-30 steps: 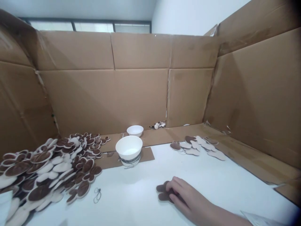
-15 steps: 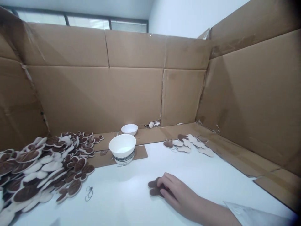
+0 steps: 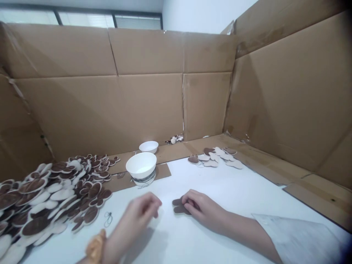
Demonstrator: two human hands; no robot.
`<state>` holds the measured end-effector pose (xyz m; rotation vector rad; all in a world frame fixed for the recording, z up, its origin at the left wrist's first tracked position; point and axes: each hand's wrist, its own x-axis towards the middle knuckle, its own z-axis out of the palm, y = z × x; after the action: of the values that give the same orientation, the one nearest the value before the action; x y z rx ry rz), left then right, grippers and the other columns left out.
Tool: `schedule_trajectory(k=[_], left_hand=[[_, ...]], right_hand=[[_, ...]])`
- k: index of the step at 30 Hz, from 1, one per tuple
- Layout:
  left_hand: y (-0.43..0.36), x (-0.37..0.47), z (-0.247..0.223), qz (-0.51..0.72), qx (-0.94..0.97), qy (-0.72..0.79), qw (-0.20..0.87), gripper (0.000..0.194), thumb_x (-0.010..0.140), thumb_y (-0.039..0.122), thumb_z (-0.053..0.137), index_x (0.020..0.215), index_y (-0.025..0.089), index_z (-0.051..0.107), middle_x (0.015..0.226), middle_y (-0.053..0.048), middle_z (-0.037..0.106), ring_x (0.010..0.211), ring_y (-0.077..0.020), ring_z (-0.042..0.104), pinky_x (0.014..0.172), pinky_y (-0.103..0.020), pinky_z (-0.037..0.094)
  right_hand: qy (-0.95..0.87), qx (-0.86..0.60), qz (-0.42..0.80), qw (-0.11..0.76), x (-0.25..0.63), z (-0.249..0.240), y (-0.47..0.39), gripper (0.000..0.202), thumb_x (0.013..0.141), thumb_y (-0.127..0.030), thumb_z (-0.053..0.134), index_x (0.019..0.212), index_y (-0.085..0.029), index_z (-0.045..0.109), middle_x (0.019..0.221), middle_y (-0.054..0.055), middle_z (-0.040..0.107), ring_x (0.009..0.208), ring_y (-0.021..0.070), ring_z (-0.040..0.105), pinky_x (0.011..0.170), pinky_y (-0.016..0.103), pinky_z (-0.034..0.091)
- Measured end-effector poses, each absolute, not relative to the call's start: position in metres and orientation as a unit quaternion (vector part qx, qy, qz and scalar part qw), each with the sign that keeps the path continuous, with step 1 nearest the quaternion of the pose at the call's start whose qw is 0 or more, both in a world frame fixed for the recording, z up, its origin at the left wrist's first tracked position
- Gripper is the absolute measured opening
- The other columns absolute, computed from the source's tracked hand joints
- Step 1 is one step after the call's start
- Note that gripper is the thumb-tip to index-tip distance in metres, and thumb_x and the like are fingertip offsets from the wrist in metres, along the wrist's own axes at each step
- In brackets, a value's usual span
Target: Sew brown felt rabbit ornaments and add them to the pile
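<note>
here, two hands (image 3: 202, 207), one cutout (image 3: 179, 209)

A brown rabbit-shaped cutout (image 3: 180, 209) with a pale edge lies on the white tabletop (image 3: 165, 231), rounded ears (image 3: 176, 202) pointing left, its body held under the right hand (image 3: 198, 206).

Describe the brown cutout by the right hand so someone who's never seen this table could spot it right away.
On the white tabletop, find the right hand, on the arm with the pale sleeve. Partly under it lies a flat brown cutout, two rounded lobes showing to the picture's left. Unlike pieces in the big pile or small cluster, it lies alone.
</note>
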<state>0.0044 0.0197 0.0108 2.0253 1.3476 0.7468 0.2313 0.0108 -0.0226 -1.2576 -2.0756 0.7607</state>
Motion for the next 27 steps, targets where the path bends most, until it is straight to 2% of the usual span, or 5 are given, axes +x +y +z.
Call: schedule_trajectory(k=[2, 6, 12, 17, 27], left_hand=[[0.019, 0.015, -0.001, 0.226, 0.785, 0.492, 0.299, 0.019, 0.085, 0.028, 0.044, 0.086, 0.016, 0.058, 0.065, 0.000, 0.057, 0.060, -0.0128, 0.053, 0.057, -0.025, 0.042], [0.022, 0.034, -0.015, 0.211, 0.809, 0.494, 0.239, 0.026, 0.083, 0.026, 0.040, 0.104, 0.018, 0.052, 0.081, -0.004, 0.059, 0.076, -0.0182, 0.056, 0.069, -0.029, 0.041], [0.034, 0.036, -0.018, 0.205, 0.808, 0.515, 0.201, 0.024, 0.085, 0.024, 0.033, 0.096, 0.020, 0.054, 0.093, -0.007, 0.059, 0.084, -0.0206, 0.057, 0.073, -0.030, 0.042], [0.037, 0.030, -0.025, 0.232, 0.805, 0.504, 0.212, 0.030, 0.087, 0.023, 0.029, 0.102, 0.019, 0.055, 0.094, -0.008, 0.060, 0.086, -0.0205, 0.057, 0.077, -0.031, 0.042], [0.033, 0.031, -0.024, 0.254, 0.791, 0.513, 0.215, 0.021, 0.084, 0.023, 0.034, 0.097, 0.021, 0.051, 0.076, -0.002, 0.059, 0.072, -0.0180, 0.056, 0.065, -0.027, 0.039]], right_hand=[[-0.779, -0.480, 0.274, 0.296, 0.229, -0.025, 0.013, 0.014, 0.084, -0.016, 0.040, 0.084, -0.019, 0.053, 0.083, 0.003, 0.058, 0.073, 0.0132, 0.055, 0.066, 0.026, 0.043], [-0.790, -0.470, 0.255, 0.300, 0.221, -0.027, 0.021, 0.015, 0.083, -0.013, 0.040, 0.084, -0.020, 0.053, 0.084, 0.002, 0.058, 0.075, 0.0134, 0.053, 0.068, 0.026, 0.042], [-0.806, -0.469, 0.231, 0.278, 0.203, -0.025, 0.037, 0.011, 0.080, -0.014, 0.043, 0.081, -0.019, 0.052, 0.077, 0.001, 0.054, 0.068, 0.0123, 0.050, 0.062, 0.024, 0.040], [-0.807, -0.460, 0.234, 0.286, 0.203, -0.027, 0.041, 0.015, 0.083, -0.014, 0.040, 0.087, -0.020, 0.052, 0.087, 0.002, 0.056, 0.076, 0.0135, 0.053, 0.069, 0.026, 0.042], [-0.764, -0.483, 0.246, 0.350, 0.199, -0.033, 0.035, 0.013, 0.081, -0.011, 0.043, 0.088, -0.019, 0.051, 0.080, 0.001, 0.053, 0.072, 0.0132, 0.049, 0.065, 0.026, 0.042]])
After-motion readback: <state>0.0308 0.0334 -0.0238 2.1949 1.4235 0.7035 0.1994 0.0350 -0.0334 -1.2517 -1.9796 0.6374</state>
